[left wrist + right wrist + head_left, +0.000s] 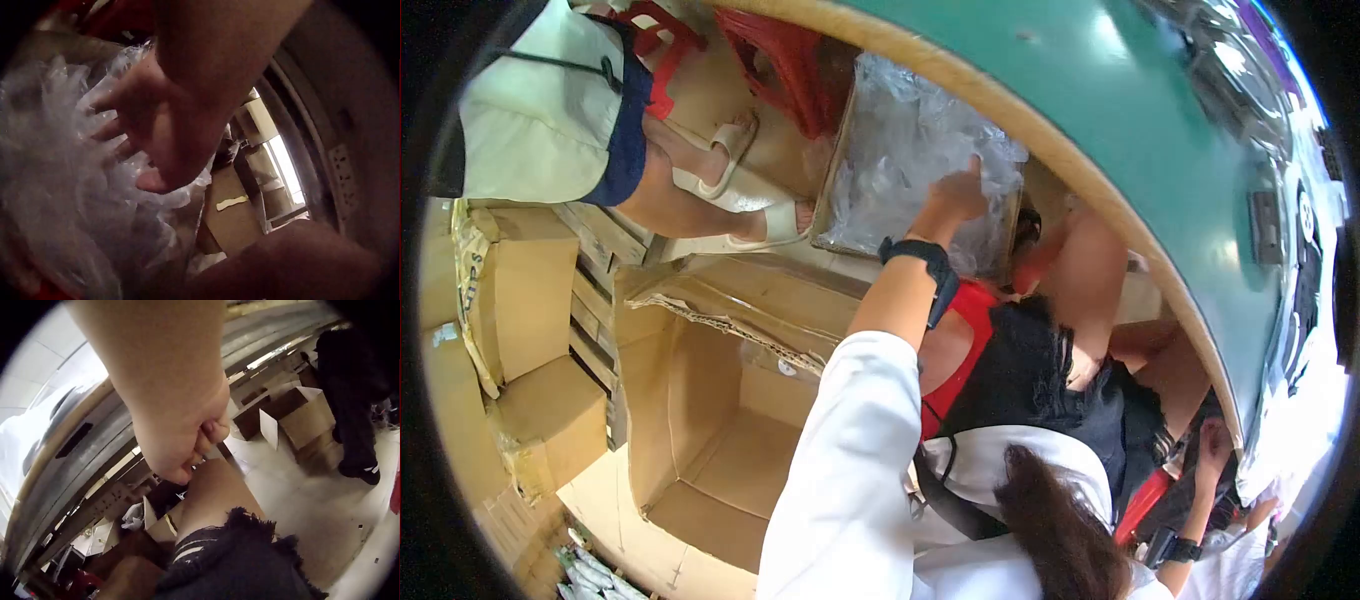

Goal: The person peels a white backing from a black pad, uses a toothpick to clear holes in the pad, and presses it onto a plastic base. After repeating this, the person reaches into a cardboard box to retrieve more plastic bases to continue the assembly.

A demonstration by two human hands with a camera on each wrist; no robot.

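You are at the reaching-in step: your left hand (957, 195) is down in the box of clear plastic bags (900, 150), which sits on the floor just under the rim of the green table (1100, 120), and it has not yet lifted anything clear. In the left wrist view your left hand (147, 134) lies on the crumpled plastic with its fingers (103, 115) spread and sunk a little into the film, the thumb lower and apart; I cannot see any one bag pinched between them, so I judge you are feeling for one, not gripping one.

The next move, as I read it, calls for closing the fingers on a single layer of film and pulling it up out of the box without dragging its neighbours along; the bags are slippery and packed together, so a small, clean pinch will serve better than a broad grab.

Your left arm is stretched forward and down from the white sleeve (850, 470) towards the box, the wrist with its black band (922, 255) just short of the box's near edge. Your right hand (181, 434) is well away from the box, beside the table rim and above your knee (212, 494); its fingers are curled into a loose fist and nothing shows in it.
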